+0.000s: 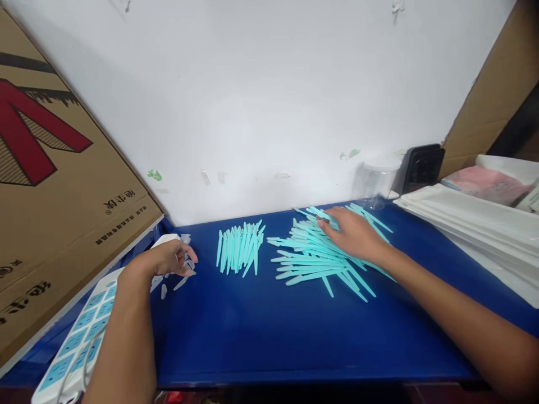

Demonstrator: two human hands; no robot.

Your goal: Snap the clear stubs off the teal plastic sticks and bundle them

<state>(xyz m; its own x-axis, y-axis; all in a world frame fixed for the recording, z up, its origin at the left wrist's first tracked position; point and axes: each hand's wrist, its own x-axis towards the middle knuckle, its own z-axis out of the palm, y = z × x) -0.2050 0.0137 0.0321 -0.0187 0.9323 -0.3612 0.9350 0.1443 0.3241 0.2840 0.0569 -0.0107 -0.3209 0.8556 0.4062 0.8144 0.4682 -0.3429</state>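
Observation:
My right hand (pixel 351 231) reaches over a wide, loose pile of turquoise eyebrow razors (pixel 311 261). Thumb and forefinger are closed on one slim turquoise razor (pixel 319 212) at the pile's back. My left hand (pixel 177 258) hovers by the left side, its fingers curled but apart, with nothing visible between them. Beneath and around it lie small clear plastic caps (pixel 164 291), partly hidden by the hand. Between the hands, a smaller bunch of razors (pixel 238 249) lies side by side, roughly lined up.
A white and blue power strip (pixel 90 325) runs under my left forearm on the blue tabletop (pixel 252 336). A large cardboard box (pixel 80 219) stands at left. Against the wall are a clear jar (pixel 377 182) and a black object (pixel 422 168). White stacked sheets (pixel 471 213) lie right.

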